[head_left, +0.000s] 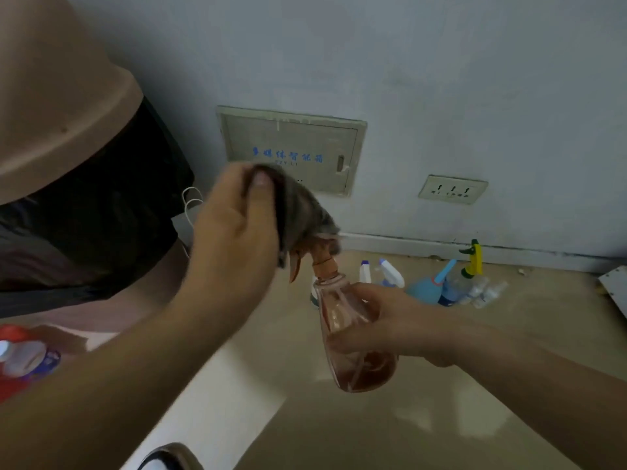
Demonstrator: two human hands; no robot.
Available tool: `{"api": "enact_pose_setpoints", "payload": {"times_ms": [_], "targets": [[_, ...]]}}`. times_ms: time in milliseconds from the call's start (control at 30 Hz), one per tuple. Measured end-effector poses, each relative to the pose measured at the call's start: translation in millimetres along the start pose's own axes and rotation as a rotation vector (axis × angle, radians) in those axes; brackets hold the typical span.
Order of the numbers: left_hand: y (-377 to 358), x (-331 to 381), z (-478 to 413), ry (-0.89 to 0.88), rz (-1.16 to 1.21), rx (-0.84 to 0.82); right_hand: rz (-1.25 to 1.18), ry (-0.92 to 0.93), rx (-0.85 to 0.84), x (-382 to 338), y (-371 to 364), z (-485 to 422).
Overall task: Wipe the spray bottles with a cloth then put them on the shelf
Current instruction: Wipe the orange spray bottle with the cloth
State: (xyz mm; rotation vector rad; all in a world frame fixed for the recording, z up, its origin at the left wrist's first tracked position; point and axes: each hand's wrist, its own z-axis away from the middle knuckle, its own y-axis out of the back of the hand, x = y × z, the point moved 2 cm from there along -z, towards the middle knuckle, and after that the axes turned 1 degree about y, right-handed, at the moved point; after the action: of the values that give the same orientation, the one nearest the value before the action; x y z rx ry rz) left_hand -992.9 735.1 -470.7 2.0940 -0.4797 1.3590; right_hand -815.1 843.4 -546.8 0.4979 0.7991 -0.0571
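Beige floor (pixel 441 395), grey wall (pixel 458 79) behind; right hand (pixel 390 322) wraps pink spray bottle (pixel 337 310), near upright, nozzle leftward; left hand (pixel 234 225) pinches grey cloth (pixel 302 212) over its head.

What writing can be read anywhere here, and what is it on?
"多媒体智能箱": blue characters on the wall panel.
Small line beneath them: too blurred to read.
Label on the bottle at lower left: blurred, unreadable.
Dark blue label on the floor bottle: too small to read.

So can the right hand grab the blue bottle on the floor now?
Probably not yet: the right hand is busy holding the pink spray bottle, and the blue bottle stands farther off near the wall.
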Motion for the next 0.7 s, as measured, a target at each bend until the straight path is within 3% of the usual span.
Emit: {"api": "enact_pose_setpoints", "payload": {"times_ms": [67,133,200,433,500,600,700], "targets": [[-17,-6,21,-0.224,-0.197,-0.287,-0.053,0.023,0.013,-3,-2,0],[-33,-25,35,-0.401,-0.573,-0.558,-0.116,0.08,0.015,-9,-2,2],[-41,-33,36,-0.508,-0.734,-0.606,-0.183,0.113,0.021,-12,-1,6],[-51,-28,61,-0.207,-0.088,-0.681,-0.237,0.121,0.142,-8,14,10],[-49,-33,58,-0.252,-0.121,-0.717,-0.234,0.149,0.143,-9,17,12],[-46,-36,41,-0.417,-0.351,-0.672,-0.215,0.18,0.131,-14,9,14],[-54,-28,47,-0.25,-0.205,-0.586,-0.211,0.173,0.106,-12,5,11]]}}
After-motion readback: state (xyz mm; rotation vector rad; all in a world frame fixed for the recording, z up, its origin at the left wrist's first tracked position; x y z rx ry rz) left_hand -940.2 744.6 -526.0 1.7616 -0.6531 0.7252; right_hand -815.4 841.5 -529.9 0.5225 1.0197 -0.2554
